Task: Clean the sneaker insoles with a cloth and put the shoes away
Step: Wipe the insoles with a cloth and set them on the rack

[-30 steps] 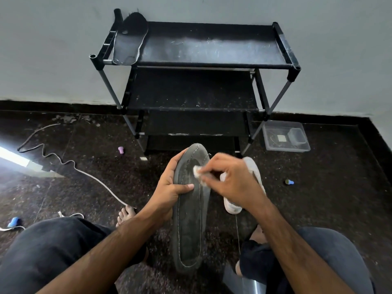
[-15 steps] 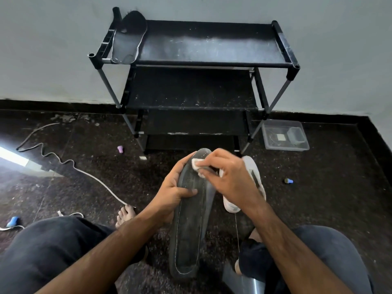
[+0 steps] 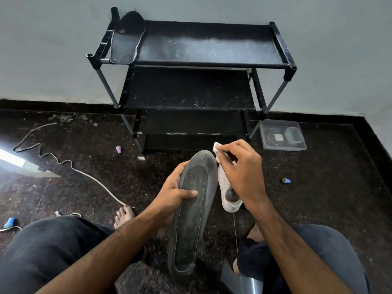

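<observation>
A long grey insole (image 3: 192, 211) with pale stitching stands on end between my knees; my left hand (image 3: 175, 193) grips its left edge with the thumb across its face. My right hand (image 3: 241, 172) pinches a small white cloth (image 3: 216, 147) just beyond the insole's top right tip, off its surface. A white sneaker (image 3: 228, 193) lies on the floor behind the insole, partly hidden by my right hand. A second dark insole (image 3: 127, 40) rests on the top left of the black shoe rack (image 3: 212, 49).
The rack stands against a pale wall with several bare shelves. A clear plastic box (image 3: 283, 135) sits on the floor right of it. A white cable (image 3: 63, 164) snakes across the dark floor at left. Small caps (image 3: 118, 149) (image 3: 286, 180) lie about. My bare foot (image 3: 124, 216) rests below the cable.
My right hand has slid the cloth up the insole from its upper middle and off past the top tip. The insole has tilted a little rightward at the top.
</observation>
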### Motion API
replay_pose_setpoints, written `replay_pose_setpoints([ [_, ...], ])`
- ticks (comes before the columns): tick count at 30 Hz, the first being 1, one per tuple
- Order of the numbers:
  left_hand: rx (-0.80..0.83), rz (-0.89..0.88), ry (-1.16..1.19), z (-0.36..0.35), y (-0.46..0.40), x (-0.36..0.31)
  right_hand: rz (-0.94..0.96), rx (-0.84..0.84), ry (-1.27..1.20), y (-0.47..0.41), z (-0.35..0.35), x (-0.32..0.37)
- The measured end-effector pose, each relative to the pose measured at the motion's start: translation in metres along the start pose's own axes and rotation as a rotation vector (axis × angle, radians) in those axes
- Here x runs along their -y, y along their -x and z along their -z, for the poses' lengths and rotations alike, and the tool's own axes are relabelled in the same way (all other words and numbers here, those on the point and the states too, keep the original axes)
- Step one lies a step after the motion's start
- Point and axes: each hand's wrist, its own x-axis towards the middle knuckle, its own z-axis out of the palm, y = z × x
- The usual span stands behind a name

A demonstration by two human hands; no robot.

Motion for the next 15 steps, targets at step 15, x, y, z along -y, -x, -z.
replay_pose_setpoints([
  [15, 0.163, 0.007, 0.097, -0.007, 0.004, -0.008, 0.062, 0.203, -0.091, 0.007, -0.016, 0.009],
])
